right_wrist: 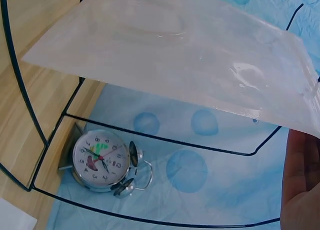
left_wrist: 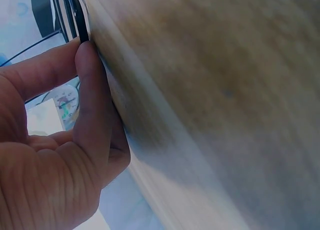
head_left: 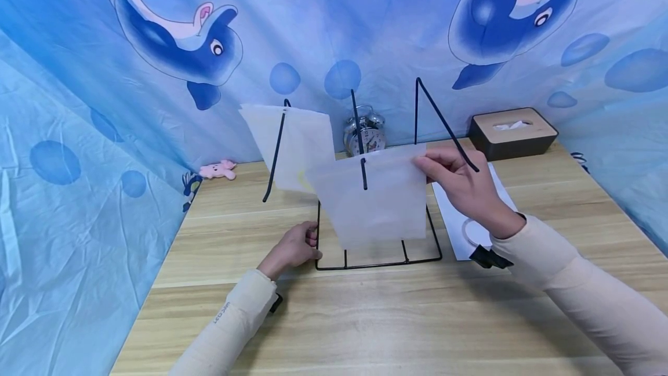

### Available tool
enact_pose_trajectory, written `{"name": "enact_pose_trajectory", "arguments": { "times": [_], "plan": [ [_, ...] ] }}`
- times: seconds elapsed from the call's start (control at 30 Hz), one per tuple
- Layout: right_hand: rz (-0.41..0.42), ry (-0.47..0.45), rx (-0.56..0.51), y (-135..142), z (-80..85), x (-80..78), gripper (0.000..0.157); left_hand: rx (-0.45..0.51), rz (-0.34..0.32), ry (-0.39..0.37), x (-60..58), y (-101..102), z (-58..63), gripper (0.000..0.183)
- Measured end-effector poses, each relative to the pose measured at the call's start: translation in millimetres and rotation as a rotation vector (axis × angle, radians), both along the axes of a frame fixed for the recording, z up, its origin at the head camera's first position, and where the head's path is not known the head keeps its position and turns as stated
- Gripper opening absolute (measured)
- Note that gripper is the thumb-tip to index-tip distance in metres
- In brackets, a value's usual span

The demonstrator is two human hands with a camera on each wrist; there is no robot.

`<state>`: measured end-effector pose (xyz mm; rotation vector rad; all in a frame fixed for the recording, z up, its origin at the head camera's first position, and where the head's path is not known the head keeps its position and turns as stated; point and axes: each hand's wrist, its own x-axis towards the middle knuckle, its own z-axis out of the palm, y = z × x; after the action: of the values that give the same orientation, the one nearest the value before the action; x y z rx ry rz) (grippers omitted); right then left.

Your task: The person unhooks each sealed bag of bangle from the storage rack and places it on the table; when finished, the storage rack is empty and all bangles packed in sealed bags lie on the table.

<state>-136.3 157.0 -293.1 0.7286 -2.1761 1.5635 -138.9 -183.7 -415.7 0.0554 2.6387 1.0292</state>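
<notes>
A black wire rack [head_left: 378,264] stands on the wooden table, its long prongs sticking up and out. My left hand [head_left: 293,246] holds the left bar of its base, with thumb and forefinger at the bar in the left wrist view. On the middle prong hangs a frosted white plastic bag [head_left: 383,205], pierced near its top edge. My right hand [head_left: 459,181] pinches that bag's upper right corner, behind the slanting right prong [head_left: 446,120]. A second frosted bag [head_left: 297,141], with a yellowish patch low down, hangs from the left prong.
Behind the rack stands a silver alarm clock [head_left: 369,139]. A tissue box [head_left: 514,147] sits at the back right. White paper [head_left: 454,225] lies under my right forearm. Near the left edge is a pink toy [head_left: 218,170]. A blue dolphin-print curtain [head_left: 391,16] hangs behind the table.
</notes>
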Motion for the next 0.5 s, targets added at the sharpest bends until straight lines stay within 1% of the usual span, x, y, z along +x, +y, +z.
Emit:
{"name": "enact_pose_trajectory", "arguments": {
  "times": [0.17, 0.3, 0.37, 0.47, 0.5],
  "plan": [
    [0.07, -0.047, -0.058, 2.5, -0.3, 8.0, 0.013, 0.003, -0.001, -0.014, 0.4, -0.1, 0.5, 0.075],
    [0.128, -0.078, -0.1, 4.9, -1.0, 13.2, 0.013, 0.006, -0.003, -0.01, 1.2, 0.3, 1.4, 0.073],
    [0.15, -0.09, -0.117, 6.0, -1.4, 15.1, 0.013, 0.0, -0.01, -0.004, 1.2, 0.3, 1.7, 0.062],
    [0.157, -0.104, -0.123, 7.8, -1.6, 18.7, 0.012, -0.007, -0.018, 0.002, 1.5, 0.5, 1.9, 0.04],
    [0.16, -0.109, -0.128, 8.2, -1.5, 20.0, 0.012, -0.009, -0.017, 0.002, 1.6, 0.3, 1.8, 0.036]
  ]
}}
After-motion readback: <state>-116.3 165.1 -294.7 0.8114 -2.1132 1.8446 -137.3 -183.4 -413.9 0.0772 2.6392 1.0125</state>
